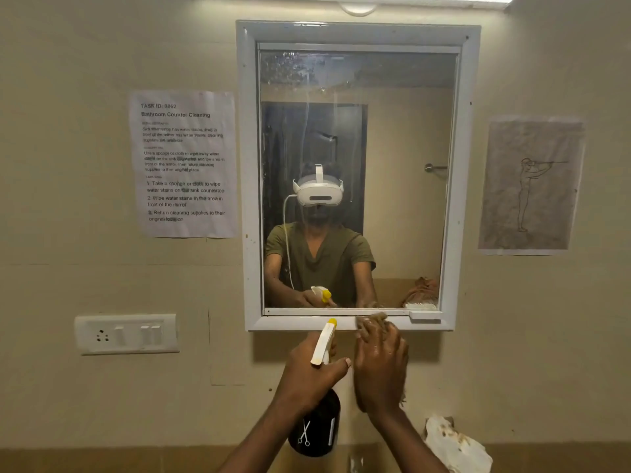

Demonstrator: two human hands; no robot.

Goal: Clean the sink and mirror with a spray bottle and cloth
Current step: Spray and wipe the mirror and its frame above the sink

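The mirror (392,138) hangs in a white frame (249,165) on the beige wall, with droplets and streaks near its top. My left hand (307,373) grips a spray bottle (316,428) with a black body, a white trigger head and a yellow nozzle pointing up at the frame's lower edge. My right hand (380,367) lies flat just right of the bottle and presses a brownish cloth (371,317) against the bottom of the frame. Most of the cloth is hidden under the palm. The sink is out of view.
A white switch panel (127,334) sits on the wall to the lower left, with a printed task sheet (184,163) above it. A drawing (531,186) hangs on the right. A crumpled, stained white rag (457,447) lies at the lower right, by a brown ledge (102,460).
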